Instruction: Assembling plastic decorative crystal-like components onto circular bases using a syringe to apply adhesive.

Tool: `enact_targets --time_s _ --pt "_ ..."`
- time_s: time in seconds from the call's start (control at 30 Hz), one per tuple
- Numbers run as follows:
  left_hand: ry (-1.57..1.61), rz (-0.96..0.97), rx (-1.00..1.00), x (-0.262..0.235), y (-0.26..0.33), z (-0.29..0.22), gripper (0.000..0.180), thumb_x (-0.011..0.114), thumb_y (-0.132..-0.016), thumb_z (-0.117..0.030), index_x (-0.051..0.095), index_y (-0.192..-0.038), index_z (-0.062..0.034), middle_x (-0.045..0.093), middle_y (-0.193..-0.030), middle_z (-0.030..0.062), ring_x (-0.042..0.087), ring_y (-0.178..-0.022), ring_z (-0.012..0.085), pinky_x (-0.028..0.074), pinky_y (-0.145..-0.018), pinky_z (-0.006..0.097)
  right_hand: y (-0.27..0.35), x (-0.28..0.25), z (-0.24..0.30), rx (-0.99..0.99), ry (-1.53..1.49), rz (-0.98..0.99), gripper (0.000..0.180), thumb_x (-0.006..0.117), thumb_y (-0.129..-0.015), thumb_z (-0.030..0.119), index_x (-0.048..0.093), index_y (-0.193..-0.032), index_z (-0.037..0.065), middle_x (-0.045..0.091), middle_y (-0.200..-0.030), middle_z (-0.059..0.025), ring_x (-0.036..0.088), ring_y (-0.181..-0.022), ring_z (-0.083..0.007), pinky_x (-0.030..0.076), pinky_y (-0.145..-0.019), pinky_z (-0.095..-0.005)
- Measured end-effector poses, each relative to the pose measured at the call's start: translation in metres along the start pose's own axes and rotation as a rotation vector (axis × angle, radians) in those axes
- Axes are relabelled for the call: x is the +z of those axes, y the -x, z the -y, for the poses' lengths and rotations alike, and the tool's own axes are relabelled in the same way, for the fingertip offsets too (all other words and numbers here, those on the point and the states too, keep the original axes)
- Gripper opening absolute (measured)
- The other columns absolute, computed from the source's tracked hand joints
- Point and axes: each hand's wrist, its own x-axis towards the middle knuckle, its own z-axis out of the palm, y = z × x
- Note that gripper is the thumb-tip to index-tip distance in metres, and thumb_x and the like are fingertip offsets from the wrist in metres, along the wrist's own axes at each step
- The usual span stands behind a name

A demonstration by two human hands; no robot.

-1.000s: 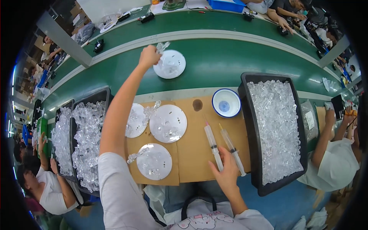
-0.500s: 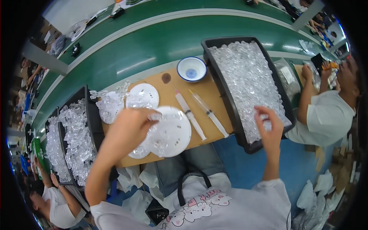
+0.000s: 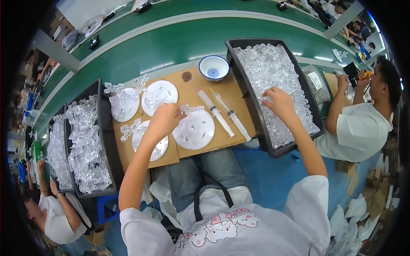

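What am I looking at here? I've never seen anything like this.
No machine here: these are a person's bare hands. The view comes from a fisheye camera on their head, looking down. On the cardboard lie three white discs, two syringes and a blue-rimmed bowl. Black bins of clear plastic pieces stand on both sides. The left hand seems to pinch a clear piece over a fourth disc. The right hand is over the right-hand bin; whether it holds anything, I can't tell.

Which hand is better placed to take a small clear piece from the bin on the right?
Probably the right hand: it is over the small clear pieces in the dark bin. The left hand is farther away, at the front white disc.
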Motion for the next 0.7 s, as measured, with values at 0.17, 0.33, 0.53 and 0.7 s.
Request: enact_targets --time_s 0.17,0.33,0.53,0.7 --pt "-0.083 -0.075 0.009 -0.006 0.008 -0.002 0.021 0.064 -0.075 -0.012 0.061 -0.090 0.0020 0.061 -0.081 0.0221 0.058 -0.078 0.0383 0.046 -0.068 0.043 0.005 -0.018 0.014 0.090 -0.305 -0.129 0.019 0.070 -0.071 0.013 0.064 -0.090 0.010 0.062 -0.091 -0.0033 0.060 -0.071 -0.0154 0.046 -0.060 -0.0269" --pt "0.305 -0.563 -0.020 -0.010 0.067 -0.032 0.031 0.062 -0.079 -0.006 0.056 -0.109 -0.0008 0.062 -0.092 0.0154 0.061 -0.083 0.0255 0.048 -0.070 0.033 0.028 -0.057 0.090 0.169 -0.747 -0.145 0.022 0.066 -0.075 0.005 0.063 -0.097 0.005 0.063 -0.091 -0.0008 0.058 -0.069 -0.0061 0.043 -0.055 -0.0180" --pt "0.890 -0.712 -0.341 0.056 0.150 -0.035 0.026 0.058 -0.083 -0.003 0.056 -0.109 0.0012 0.061 -0.099 0.0089 0.059 -0.087 0.0131 0.048 -0.071 0.023 0.044 -0.038 0.202 -0.107 -1.066 0.300 0.020 0.062 -0.074 -0.005 0.064 -0.094 0.001 0.064 -0.094 -0.0096 0.062 -0.079 -0.0113 0.049 -0.064 -0.0203" --pt "0.799 -1.088 -0.539 0.066 0.159 0.024 0.033 0.065 -0.079 -0.006 0.054 -0.109 0.0001 0.052 -0.102 0.0074 0.052 -0.091 0.0153 0.044 -0.076 0.026 0.020 0.004 0.251 -0.278 -0.963 0.190 0.015 0.061 -0.076 -0.004 0.065 -0.089 0.003 0.063 -0.095 -0.0079 0.063 -0.080 -0.0169 0.051 -0.065 -0.0256"
